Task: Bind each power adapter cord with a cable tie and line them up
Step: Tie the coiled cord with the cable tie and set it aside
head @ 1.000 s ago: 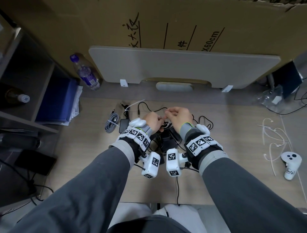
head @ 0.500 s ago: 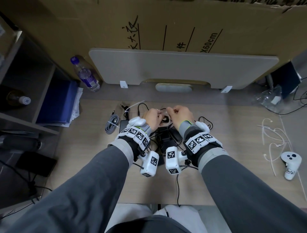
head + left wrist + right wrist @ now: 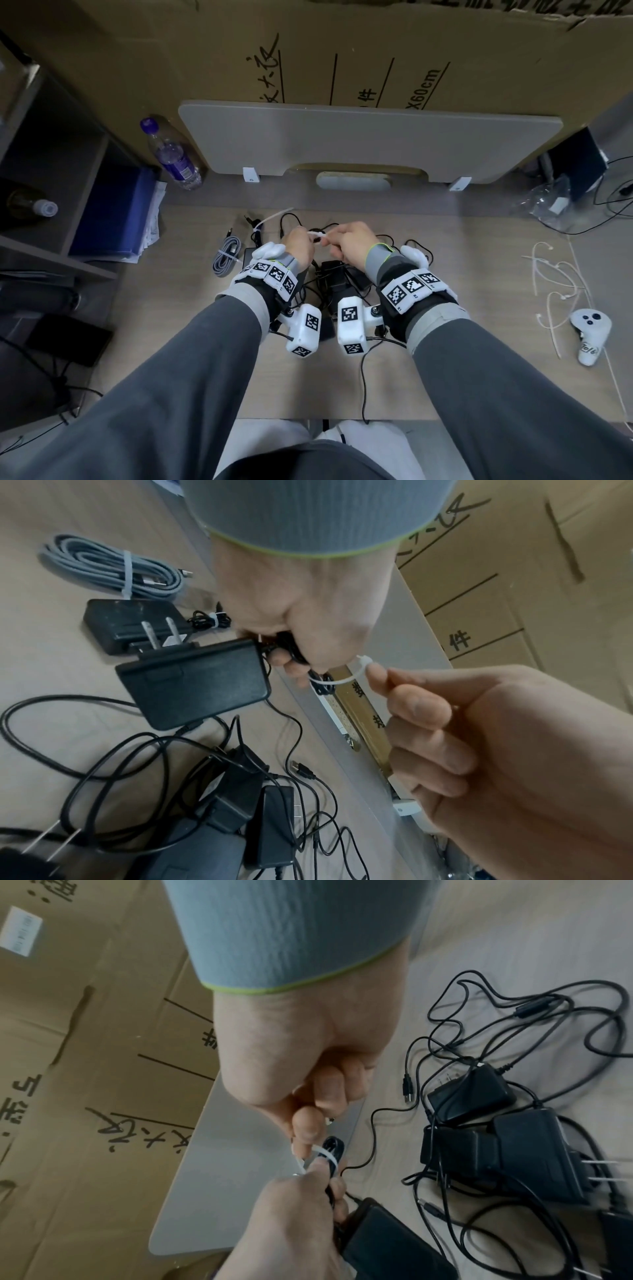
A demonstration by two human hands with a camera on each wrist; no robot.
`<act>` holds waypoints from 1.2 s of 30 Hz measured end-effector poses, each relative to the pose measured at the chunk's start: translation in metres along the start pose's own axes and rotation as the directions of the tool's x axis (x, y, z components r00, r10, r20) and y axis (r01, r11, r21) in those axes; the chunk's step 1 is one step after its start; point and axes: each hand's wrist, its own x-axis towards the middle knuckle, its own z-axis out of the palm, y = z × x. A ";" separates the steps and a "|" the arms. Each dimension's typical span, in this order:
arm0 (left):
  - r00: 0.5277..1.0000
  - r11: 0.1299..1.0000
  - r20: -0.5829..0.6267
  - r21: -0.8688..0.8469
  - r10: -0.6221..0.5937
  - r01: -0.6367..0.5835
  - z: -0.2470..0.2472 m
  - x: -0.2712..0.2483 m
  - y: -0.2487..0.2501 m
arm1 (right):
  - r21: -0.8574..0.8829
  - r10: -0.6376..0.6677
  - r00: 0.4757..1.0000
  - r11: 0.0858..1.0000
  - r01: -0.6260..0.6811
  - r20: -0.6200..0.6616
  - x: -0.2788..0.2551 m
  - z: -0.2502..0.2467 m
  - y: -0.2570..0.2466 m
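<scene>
My left hand (image 3: 298,664) grips a coiled black cord (image 3: 291,647). Its black power adapter (image 3: 195,680) hangs just below the fist. A white cable tie (image 3: 339,679) loops around the coil. My right hand (image 3: 308,1139) pinches the tie's free end between thumb and forefinger. In the head view both hands, left hand (image 3: 301,243) and right hand (image 3: 352,245), are held close together above the desk, with the cable tie (image 3: 317,235) stretched between them. A pile of loose black adapters (image 3: 514,1150) with tangled cords lies under the wrists.
A tied grey cable (image 3: 226,257) and a black adapter (image 3: 133,623) with a tied cord lie at the left. Loose white cable ties (image 3: 555,277) and a white controller (image 3: 589,332) sit at the right. A water bottle (image 3: 171,154) and a grey board (image 3: 370,137) stand behind.
Both hands have risen slightly off the adapter pile. They have drawn a little apart, and the white tie now shows stretched between them.
</scene>
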 end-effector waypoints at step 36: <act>0.974 0.855 -0.181 -0.518 -0.133 0.021 -0.015 0.014 -0.024 | 0.145 -0.124 0.992 0.982 0.121 0.007 0.003 -0.008 0.022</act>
